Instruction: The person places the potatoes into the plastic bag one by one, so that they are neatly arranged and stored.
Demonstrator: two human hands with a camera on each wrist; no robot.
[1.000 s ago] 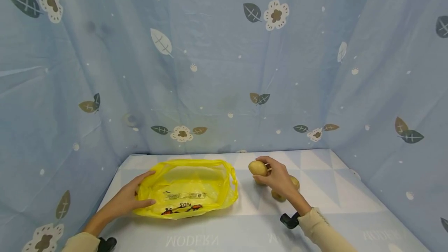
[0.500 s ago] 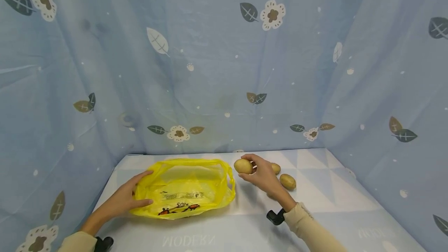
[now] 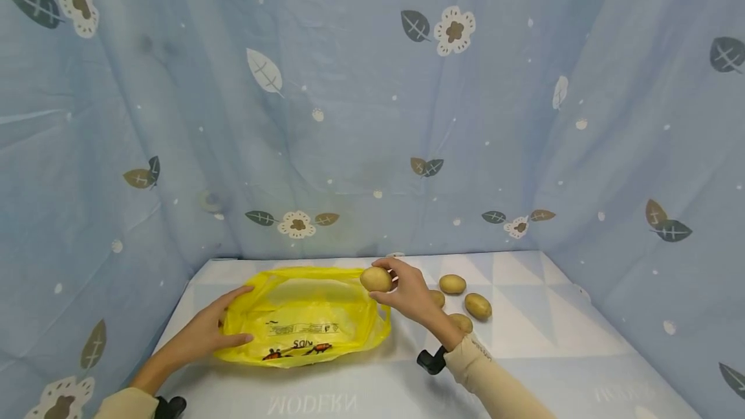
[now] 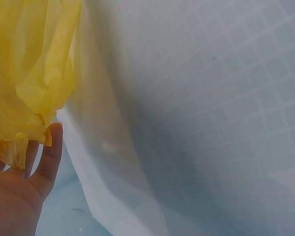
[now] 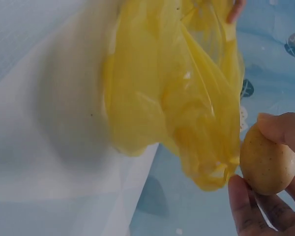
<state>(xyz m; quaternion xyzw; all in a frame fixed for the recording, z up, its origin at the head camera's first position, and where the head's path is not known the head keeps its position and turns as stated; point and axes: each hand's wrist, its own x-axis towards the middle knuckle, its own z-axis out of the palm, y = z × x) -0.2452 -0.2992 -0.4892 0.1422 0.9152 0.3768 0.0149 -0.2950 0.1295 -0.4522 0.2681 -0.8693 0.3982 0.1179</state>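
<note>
A yellow plastic bag (image 3: pixel 302 332) lies with its mouth spread wide, print showing on its inner front wall. My left hand (image 3: pixel 204 328) holds the bag's left end, thumb over the front rim and fingers toward the back rim. In the left wrist view, fingers (image 4: pixel 48 160) touch the gathered yellow plastic. My right hand (image 3: pixel 407 293) holds a potato (image 3: pixel 376 279) between thumb and fingers, overlapping the bag's right rim in the head view. In the right wrist view the held potato (image 5: pixel 268 160) is beside the bag's hanging handle loop (image 5: pixel 211 172).
Several potatoes (image 3: pixel 478 306) lie on the pale patterned table (image 3: pixel 541 328) right of the bag, some partly behind the right wrist. Blue floral curtains (image 3: pixel 372 115) stand behind the table and along both sides. Black wrist mounts (image 3: pixel 432 362) sit under the wrists.
My right hand has carried the potato leftward from the other potatoes to the bag's right rim, uncovering more potatoes. My left hand and the bag stay nearly still.
</note>
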